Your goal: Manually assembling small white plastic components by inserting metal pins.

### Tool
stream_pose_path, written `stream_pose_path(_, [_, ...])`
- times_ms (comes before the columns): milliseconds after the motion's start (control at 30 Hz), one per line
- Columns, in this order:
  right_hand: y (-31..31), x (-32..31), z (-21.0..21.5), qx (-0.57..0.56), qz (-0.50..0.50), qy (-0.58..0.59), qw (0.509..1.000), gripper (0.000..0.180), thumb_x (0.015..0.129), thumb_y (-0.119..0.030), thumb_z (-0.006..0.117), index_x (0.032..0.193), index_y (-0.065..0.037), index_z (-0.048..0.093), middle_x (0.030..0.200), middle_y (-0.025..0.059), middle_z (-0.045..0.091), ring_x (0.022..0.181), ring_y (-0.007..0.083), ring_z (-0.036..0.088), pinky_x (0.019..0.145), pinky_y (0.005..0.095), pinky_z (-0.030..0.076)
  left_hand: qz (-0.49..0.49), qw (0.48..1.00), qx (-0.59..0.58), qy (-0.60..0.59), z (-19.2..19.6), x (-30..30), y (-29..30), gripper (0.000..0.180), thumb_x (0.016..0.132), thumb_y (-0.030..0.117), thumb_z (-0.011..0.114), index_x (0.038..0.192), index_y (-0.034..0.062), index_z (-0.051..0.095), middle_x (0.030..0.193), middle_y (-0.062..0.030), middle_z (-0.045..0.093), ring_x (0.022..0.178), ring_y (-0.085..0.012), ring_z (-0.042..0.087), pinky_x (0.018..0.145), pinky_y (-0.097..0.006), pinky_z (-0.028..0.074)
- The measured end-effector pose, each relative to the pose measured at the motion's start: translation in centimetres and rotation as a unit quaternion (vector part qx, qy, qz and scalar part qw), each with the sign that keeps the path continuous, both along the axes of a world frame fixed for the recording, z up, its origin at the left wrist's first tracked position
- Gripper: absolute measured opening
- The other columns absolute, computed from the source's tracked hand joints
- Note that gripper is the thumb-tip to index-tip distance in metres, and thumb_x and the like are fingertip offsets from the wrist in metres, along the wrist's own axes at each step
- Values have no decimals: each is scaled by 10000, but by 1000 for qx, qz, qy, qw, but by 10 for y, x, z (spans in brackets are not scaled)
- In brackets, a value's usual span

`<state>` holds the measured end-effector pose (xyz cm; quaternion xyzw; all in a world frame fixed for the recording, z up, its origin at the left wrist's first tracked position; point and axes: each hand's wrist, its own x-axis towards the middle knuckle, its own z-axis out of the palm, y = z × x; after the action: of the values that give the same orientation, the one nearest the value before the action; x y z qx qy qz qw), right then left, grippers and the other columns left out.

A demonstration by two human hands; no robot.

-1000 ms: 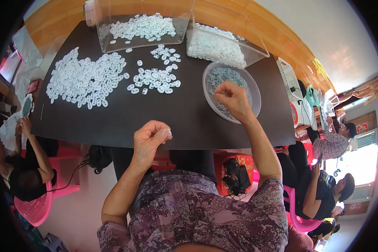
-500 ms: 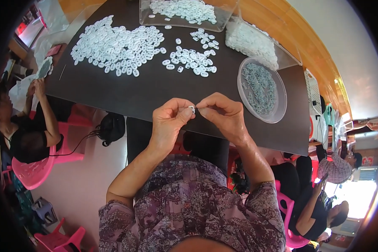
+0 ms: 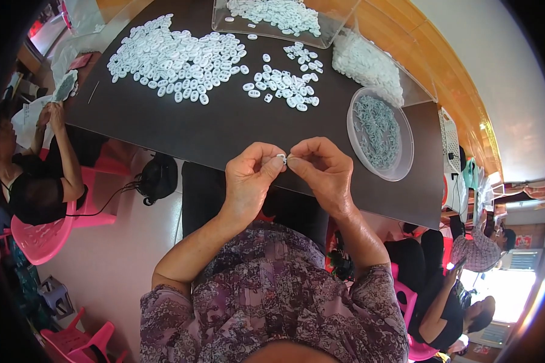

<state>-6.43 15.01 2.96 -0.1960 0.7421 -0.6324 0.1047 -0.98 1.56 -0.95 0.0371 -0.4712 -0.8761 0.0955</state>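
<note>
Just off the table's near edge, my left hand [image 3: 247,178] is closed, pinching a small white plastic piece [image 3: 281,156] between thumb and forefinger. My right hand [image 3: 326,175] is closed too, its thumb and forefinger tips meeting at the right side of that piece. Whatever those right fingertips hold is too small and covered to name. Beyond the hands lies a small group of white oval two-holed pieces [image 3: 289,89]. A larger heap of the same ovals [image 3: 175,63] spreads on the left. To the right, a round clear tub [image 3: 397,173] holds many small grey-blue parts [image 3: 376,130].
At the back stands a clear box [image 3: 321,42] with white pieces [image 3: 278,17]. Beside it is a clear container of packed white pieces [image 3: 366,66]. A thin metal rod [image 3: 93,92] lies on the dark table [image 3: 224,130]. Other people sit at left and right on pink chairs [image 3: 48,236].
My right fingertips have come in closer against the white piece, which my left hand still pinches. The table's contents appear shifted slightly right and, on the right side, down in the view.
</note>
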Motion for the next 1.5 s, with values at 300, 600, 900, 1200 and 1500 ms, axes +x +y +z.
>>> stream_pose_path(300, [-1, 7, -6, 34, 10, 60, 998, 104, 802, 36, 634, 898, 17, 599, 846, 0, 588, 776, 45, 534, 693, 187, 435, 127, 978, -167, 16, -9, 2, 11, 38, 853, 34, 608, 874, 3, 612, 774, -7, 550, 710, -72, 487, 622, -209, 404])
stream_pose_path(600, [-11, 3, -8, 78, -2, 251, 965, 95, 755, 43, 627, 816, -14, 582, 739, 73, 557, 670, 206, 531, 584, 299, 428, 134, 981, -142, 10, -8, 3, 10, 50, 825, 10, 625, 873, -5, 623, 763, -28, 561, 695, -85, 507, 620, -217, 415])
stream_pose_path(900, [-24, 0, -21, 89, -11, 318, 944, 76, 776, 24, 594, 786, -26, 538, 718, 78, 537, 648, 256, 500, 564, 344, 410, 200, 961, -188, 16, -17, 0, 11, 36, 812, -4, 632, 846, -10, 622, 726, -30, 573, 646, -90, 508, 585, -226, 424])
stream_pose_path(1200, [-18, -6, -19, 46, 42, 118, 991, 54, 838, 2, 564, 884, 8, 589, 778, 63, 582, 723, 153, 549, 641, 280, 445, 111, 990, -83, -32, -9, 0, -5, 93, 872, -8, 565, 935, -62, 609, 828, -37, 614, 770, -79, 553, 732, -201, 453])
stream_pose_path(1500, [-22, -7, -19, 59, 34, 92, 993, 36, 835, -17, 581, 833, 17, 569, 743, 46, 565, 685, 104, 529, 600, 258, 427, 147, 983, -113, -1, -18, -3, 1, 76, 847, -20, 582, 903, -59, 616, 803, -41, 610, 727, -76, 539, 664, -208, 444])
